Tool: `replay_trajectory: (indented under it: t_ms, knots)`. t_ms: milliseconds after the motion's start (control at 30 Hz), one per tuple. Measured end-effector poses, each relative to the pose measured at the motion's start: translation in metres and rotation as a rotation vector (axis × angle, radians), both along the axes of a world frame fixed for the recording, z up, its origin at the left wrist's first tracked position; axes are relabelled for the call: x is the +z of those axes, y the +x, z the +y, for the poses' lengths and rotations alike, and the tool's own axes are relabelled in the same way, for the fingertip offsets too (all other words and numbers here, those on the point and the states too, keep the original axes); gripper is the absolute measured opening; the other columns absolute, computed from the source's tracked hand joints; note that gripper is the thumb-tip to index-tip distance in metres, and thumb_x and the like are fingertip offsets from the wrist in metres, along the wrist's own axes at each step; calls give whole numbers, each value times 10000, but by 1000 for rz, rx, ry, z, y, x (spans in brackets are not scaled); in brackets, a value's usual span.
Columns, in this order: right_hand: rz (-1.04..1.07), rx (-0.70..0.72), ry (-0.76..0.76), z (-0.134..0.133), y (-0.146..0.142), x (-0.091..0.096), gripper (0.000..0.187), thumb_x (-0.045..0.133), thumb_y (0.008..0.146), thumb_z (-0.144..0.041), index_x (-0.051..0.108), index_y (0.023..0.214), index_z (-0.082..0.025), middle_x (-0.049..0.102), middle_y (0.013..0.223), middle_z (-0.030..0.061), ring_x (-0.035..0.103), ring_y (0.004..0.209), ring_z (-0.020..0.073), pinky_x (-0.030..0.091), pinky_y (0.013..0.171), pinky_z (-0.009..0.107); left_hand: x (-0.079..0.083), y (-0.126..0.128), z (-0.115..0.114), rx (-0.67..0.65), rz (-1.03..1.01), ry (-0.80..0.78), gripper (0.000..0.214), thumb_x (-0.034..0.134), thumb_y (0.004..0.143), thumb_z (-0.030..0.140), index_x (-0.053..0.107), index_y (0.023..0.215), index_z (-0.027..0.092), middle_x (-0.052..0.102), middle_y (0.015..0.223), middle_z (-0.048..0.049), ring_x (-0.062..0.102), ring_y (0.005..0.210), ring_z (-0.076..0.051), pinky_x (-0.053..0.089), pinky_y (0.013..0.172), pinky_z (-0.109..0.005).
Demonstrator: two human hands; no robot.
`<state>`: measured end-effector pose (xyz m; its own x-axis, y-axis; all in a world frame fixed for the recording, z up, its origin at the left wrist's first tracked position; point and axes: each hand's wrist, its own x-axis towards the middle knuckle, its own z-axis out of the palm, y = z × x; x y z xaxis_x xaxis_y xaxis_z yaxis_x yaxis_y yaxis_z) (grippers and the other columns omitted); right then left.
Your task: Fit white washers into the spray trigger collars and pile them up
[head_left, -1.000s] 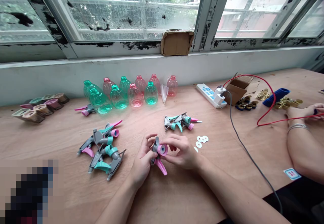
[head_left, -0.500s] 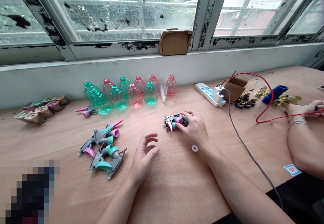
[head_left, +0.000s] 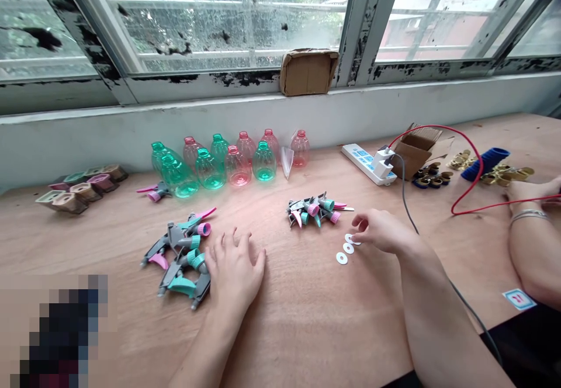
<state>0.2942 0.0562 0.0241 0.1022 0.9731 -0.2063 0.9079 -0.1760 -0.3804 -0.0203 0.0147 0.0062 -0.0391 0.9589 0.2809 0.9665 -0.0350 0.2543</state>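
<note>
My left hand (head_left: 234,268) is open, its fingers spread over the tabletop at the right edge of a loose pile of grey, teal and pink trigger spray heads (head_left: 179,239). My right hand (head_left: 383,233) is bent down at the wrist, with thumb and fingertips drawn together on a flat white washer (head_left: 357,242). Several other white washers (head_left: 348,248) lie in a short row beside those fingertips. A second cluster of trigger spray heads (head_left: 313,210) lies just beyond, to the left of my right hand.
Green and pink clear bottles (head_left: 211,172) stand along the wall. A power strip (head_left: 363,163) with cables and an open cardboard box (head_left: 409,154) are at right. Another person's arm (head_left: 532,248) rests at the far right. Small containers (head_left: 85,189) sit at far left.
My right hand has left the far spray heads and moved right to the washers, uncovering more of both. My left hand has shifted left to the near pile and spread its fingers.
</note>
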Motion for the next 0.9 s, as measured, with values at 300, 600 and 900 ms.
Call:
replay_trajectory:
  t_ms: [300,600,900]
  knots:
    - [167,227,-61,0,-25,-9,108,672,643,-98,653,694,-192,652,618,-18,590,552,128,344,481,213,-7,5,-1,-168,-168,59,305,591,835,365,654,1103,233,554,1317,-156,491,1218,-374,389,1007,-531]
    - [312,479,355,-2,-55,-10,85,644,777,-149,681,727,-206,617,633,-18,544,579,123,381,537,230,16,-26,7,145,171,10,372,494,880,440,656,1102,188,642,1160,-176,540,1102,-381,413,896,-545]
    - [408,849,439,-11,-102,-37,90,680,821,-120,693,807,-209,668,730,-12,583,646,120,388,606,225,7,-20,8,-385,-323,46,186,528,898,369,644,893,224,682,905,-58,634,823,-222,470,730,-317]
